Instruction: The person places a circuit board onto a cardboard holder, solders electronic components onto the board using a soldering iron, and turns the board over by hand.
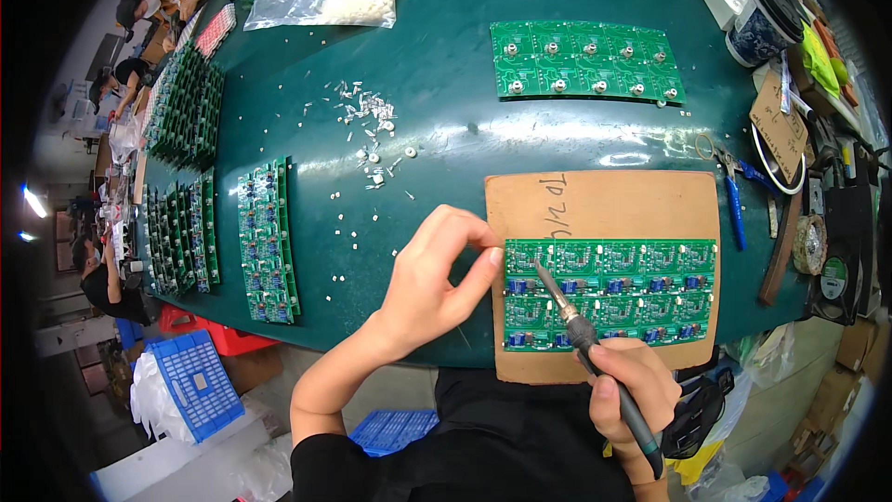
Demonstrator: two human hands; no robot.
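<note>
Here, the right hand (627,386) is gripping a soldering iron (595,363) by its dark handle, with the tip touching the green circuit board panel (610,293). The left hand (437,284) is pinching that thin, stiff, breakable-looking panel by its left edge. The panel is lying flat on a brown cardboard sheet (604,204) on the green table (446,84).

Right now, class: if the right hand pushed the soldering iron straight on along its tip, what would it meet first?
The right hand aims the soldering iron up-left; its tip seems already at the circuit board panel, though contact is unclear.
</note>
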